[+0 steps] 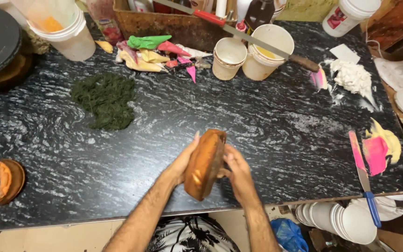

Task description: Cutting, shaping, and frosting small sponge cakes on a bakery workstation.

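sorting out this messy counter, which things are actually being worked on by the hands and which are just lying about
In hand:
- brown cake layer, held on edge between the left hand and right hand

Lying about:
- green crumb pile
- piping bags
- two paper cups
- long knife
- white icing
- pink-smeared spatula

Both hands, left hand (pixel 181 163) and right hand (pixel 239 173), clasp a brown cake (pixel 204 164) on edge above the black marbled counter (pixel 257 126).
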